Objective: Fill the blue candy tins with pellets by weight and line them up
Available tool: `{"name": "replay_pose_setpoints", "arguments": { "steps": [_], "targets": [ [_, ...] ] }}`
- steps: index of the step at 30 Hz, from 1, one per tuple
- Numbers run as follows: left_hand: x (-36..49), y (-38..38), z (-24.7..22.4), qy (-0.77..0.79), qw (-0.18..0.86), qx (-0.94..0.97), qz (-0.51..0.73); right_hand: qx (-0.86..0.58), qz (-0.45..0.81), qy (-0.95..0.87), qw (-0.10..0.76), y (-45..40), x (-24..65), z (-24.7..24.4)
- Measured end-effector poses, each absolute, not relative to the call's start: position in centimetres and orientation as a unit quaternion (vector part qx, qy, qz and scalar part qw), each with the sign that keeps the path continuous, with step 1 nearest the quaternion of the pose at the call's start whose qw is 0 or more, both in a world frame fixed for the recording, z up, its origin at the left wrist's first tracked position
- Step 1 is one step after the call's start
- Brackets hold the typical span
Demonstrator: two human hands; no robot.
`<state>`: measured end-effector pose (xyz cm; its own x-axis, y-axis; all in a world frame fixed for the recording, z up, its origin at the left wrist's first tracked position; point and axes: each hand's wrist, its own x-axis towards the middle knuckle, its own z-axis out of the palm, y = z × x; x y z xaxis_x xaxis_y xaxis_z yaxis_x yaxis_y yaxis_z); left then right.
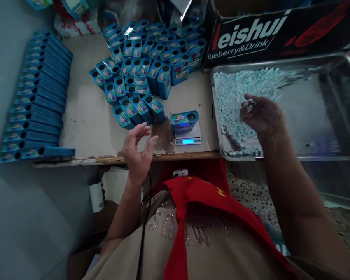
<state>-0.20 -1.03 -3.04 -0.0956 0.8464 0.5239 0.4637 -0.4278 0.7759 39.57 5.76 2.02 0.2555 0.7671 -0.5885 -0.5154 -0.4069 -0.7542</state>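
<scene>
Over the metal tray point(305, 93), my right hand point(264, 116) has its fingers curled round a few small white candies point(250, 102). Beneath it, pale blue and white candies point(236, 89) cover the tray's left part. My left hand point(138, 151) hovers at the table's front edge, thumb and fingers apart, nothing between them. Between the two hands, a blue candy box point(184, 119) with a dark round hole on top stands on a small digital scale point(188, 139) whose display glows blue; its digits are too blurred to read. Several similar blue boxes point(140, 107) stand just beyond my left hand.
A long row of blue boxes point(41, 97) lines the table's left side by the wall. More blue boxes point(163, 42) are packed together at the back. A black printed carton point(251, 37) stands behind the tray. The wooden table edge point(105, 159) runs in front of me.
</scene>
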Motion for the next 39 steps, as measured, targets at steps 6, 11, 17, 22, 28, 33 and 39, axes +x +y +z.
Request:
{"name": "replay_pose_setpoints", "arguments": {
  "steps": [6,11,17,22,28,33,39],
  "targets": [
    [-0.1,-0.3,-3.1,0.482,0.196,0.643,0.561,-0.604,0.541,-0.141,0.568,6.9,40.2,-0.6],
    [1.3,1.0,-3.5,0.459,0.198,0.663,0.558,-0.582,0.519,-0.199,0.594,7.3,40.4,-1.8],
    [4.9,2.2,-6.2,0.451,0.251,0.680,0.520,-0.482,0.483,-0.370,0.631,6.4,40.0,-1.8],
    [6.0,3.7,-6.9,0.479,0.313,0.649,0.501,-0.516,0.449,-0.394,0.613,5.8,39.6,-1.4],
    [6.0,4.7,-6.7,0.492,0.399,0.611,0.474,-0.496,0.529,-0.403,0.558,5.5,39.0,-1.2],
    [6.0,4.2,-4.9,0.512,0.324,0.610,0.512,-0.484,0.567,-0.391,0.539,5.6,38.4,-1.5],
    [7.7,-2.0,8.2,0.343,0.419,0.645,0.538,-0.509,0.575,-0.327,0.550,6.2,38.9,-2.2]
  ]
}}
